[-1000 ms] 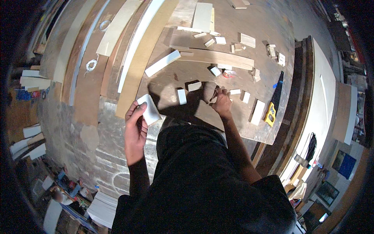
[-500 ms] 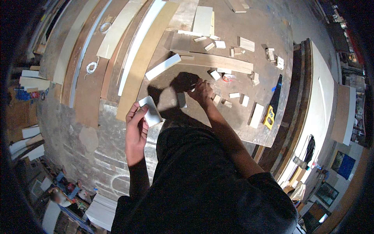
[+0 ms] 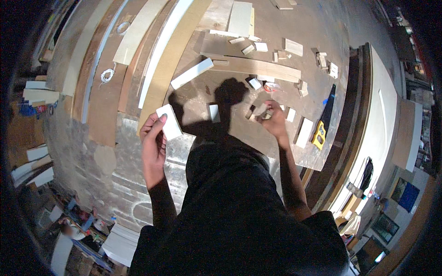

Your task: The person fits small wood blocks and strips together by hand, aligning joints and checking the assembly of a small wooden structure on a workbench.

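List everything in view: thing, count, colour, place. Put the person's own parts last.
white block: one, white, held in the left hand
small wood piece: one, pale, held in the right hand
small wood offcuts: many, white and pale, scattered over the board ahead
white strip: one, white, lying slantwise ahead of the left hand
long planks: several, tan, brown and white, stacked on the left
handsaw: one, dark blade with yellow handle, right of the right hand
cord coil: one, white, on a plank at left
large panel: one, white, far right
left hand: one, closed on the white block
right hand: one, closed on the small wood piece
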A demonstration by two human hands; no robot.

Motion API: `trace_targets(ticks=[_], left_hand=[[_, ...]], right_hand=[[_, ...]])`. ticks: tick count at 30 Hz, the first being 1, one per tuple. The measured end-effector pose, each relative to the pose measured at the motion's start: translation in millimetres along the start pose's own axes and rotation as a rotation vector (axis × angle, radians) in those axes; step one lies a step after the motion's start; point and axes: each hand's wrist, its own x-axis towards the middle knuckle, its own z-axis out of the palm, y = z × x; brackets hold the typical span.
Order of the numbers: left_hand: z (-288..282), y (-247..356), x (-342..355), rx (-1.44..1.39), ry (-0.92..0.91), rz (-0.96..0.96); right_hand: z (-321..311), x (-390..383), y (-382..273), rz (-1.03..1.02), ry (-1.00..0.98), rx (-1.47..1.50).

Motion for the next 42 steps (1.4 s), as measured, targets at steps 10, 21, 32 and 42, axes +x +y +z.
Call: trace_targets(ticks=[10, 21, 32, 42], left_hand=[[17, 4, -11, 0.102, 0.000, 0.014], [61, -19, -30, -0.008, -0.247, -0.001], [105, -18, -46, 0.090, -0.424, -0.035], [124, -18, -59, -0.022, -0.293, -0.005]], right_hand=[[73, 8, 34, -0.258, -0.164, -0.411], [-9, -21, -135, -0.162, -0.471, 0.863], [-48, -52, -190, -0.295, -0.324, 0.689], [-53, -60, -206, -0.231, -0.247, 0.657]])
